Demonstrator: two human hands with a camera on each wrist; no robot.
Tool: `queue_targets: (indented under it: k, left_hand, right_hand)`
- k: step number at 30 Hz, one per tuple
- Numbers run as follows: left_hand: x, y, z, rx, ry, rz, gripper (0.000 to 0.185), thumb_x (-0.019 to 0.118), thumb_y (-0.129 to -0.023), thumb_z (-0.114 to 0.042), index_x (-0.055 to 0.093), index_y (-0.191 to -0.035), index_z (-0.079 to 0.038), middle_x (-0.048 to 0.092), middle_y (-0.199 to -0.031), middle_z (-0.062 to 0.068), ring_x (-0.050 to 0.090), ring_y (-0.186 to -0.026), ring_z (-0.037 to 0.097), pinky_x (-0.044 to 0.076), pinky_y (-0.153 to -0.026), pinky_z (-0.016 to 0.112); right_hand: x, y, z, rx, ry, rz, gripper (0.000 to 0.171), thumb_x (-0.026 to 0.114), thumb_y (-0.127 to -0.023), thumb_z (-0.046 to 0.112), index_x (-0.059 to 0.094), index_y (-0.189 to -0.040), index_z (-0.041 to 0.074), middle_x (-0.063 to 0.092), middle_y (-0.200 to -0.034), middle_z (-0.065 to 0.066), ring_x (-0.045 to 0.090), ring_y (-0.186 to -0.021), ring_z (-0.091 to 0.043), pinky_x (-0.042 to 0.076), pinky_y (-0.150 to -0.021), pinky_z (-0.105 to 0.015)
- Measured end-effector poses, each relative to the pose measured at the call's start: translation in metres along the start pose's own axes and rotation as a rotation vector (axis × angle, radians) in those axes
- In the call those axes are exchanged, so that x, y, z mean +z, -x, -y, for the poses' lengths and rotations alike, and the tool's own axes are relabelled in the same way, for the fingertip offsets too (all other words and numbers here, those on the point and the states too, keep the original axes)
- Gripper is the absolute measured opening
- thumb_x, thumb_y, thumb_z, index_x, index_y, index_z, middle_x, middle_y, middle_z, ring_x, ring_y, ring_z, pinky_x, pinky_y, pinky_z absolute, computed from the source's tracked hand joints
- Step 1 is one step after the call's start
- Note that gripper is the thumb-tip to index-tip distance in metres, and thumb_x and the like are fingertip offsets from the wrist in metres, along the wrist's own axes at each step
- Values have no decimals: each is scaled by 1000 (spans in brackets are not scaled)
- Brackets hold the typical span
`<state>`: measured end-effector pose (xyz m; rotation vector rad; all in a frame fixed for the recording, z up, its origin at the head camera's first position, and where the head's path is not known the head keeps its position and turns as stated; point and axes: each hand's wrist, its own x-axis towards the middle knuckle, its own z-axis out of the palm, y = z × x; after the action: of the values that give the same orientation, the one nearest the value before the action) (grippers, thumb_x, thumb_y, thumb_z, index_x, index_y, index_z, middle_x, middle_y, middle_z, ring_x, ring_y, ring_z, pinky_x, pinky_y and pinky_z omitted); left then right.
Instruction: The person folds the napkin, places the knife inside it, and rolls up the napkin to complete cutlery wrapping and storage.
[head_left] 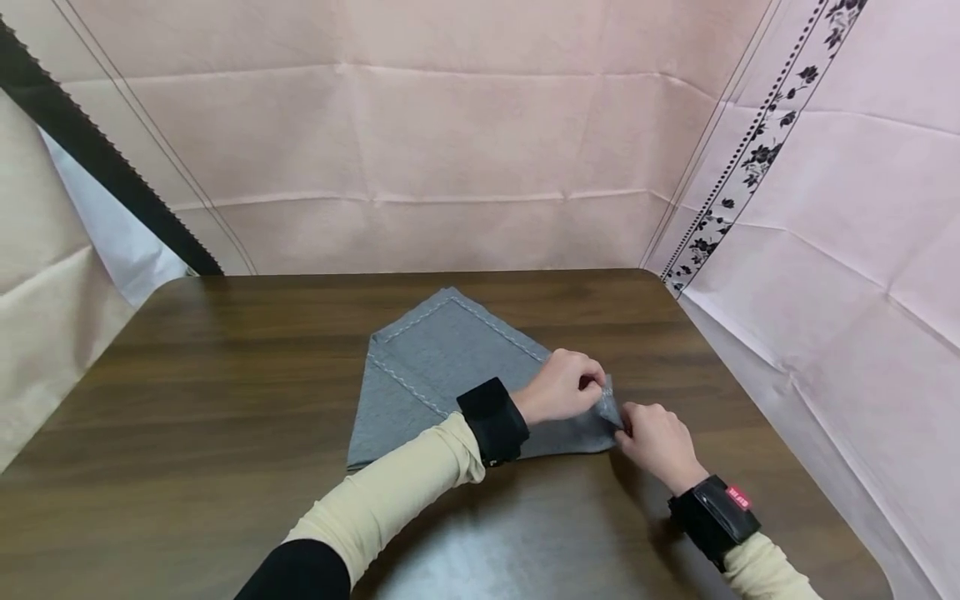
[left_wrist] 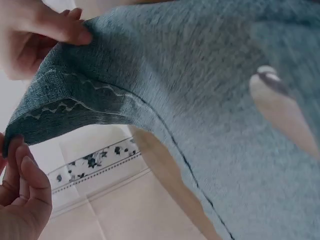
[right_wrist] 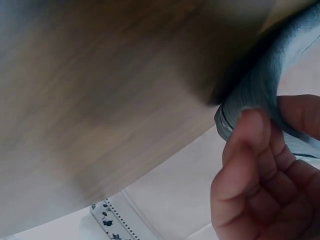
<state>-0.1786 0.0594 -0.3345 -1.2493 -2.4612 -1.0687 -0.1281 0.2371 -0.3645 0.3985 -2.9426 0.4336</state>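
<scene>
Nearest the wearer, two cream sleeves with black wrist bands reach across the dark wooden table (head_left: pixel 225 400) toward the right-hand corner of a grey cloth (head_left: pixel 450 358) with pale zigzag stitching along its hem. On the right, the right hand (head_left: pixel 658 443) has its fingers curled, and its fingertips (right_wrist: pixel 247 130) pinch the folded edge of the cloth; the right wrist view shows a thumb pressed onto the layered grey hem, with the table's wood grain blurred behind it. Just beside it, the left hand (head_left: pixel 564 386) is closed over the same corner, knuckles up, fingers bent round the fabric, and the two hands nearly touch with the raised corner between them. Seen from the left wrist, the cloth fills most of the picture, its stitched hem lifted and bowed, one finger (left_wrist: pixel 55 27) laid on its upper edge and other fingers at its lower left tip. Beyond the hands, the rest of the cloth lies flat near the middle of the table, a stitched square panel pointing toward the far edge. Farther back, creased pink paper sheeting (head_left: pixel 450 133) walls the table in, with a black floral border strip (head_left: pixel 757 150) running down at the right and a black serrated band (head_left: pixel 97 150) slanting at the left
</scene>
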Motion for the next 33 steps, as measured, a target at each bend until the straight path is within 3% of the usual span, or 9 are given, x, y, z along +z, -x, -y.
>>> queue_targets:
  k: [15, 28, 33]
  left_hand:
    - [-53, 19, -13, 95, -30, -159, 18, 51, -82, 2, 68, -78, -5, 59, -70, 1, 47, -60, 9, 35, -60, 16]
    - [-91, 40, -14, 76, -28, -230, 18, 50, -81, 3, 67, -79, -4, 57, -70, 1, 44, -60, 9, 36, -59, 19]
    - [-105, 48, -13, 86, -82, -250, 19, 50, -81, 3, 66, -79, -5, 57, -72, 2, 44, -61, 9, 35, -61, 19]
  right_hand:
    - [16, -7, 28, -69, 59, 61, 26, 67, -73, 11, 45, -59, 10, 39, -51, 1, 42, -46, -14, 34, -41, -32]
    - [23, -12, 49, -123, 35, 101, 16, 69, -74, 11, 55, -68, 7, 42, -53, 2, 41, -47, -13, 35, -43, -30]
    - [26, -15, 59, -133, 27, 124, 13, 69, -75, 10, 57, -70, 7, 41, -53, 2, 40, -47, -12, 33, -42, -27]
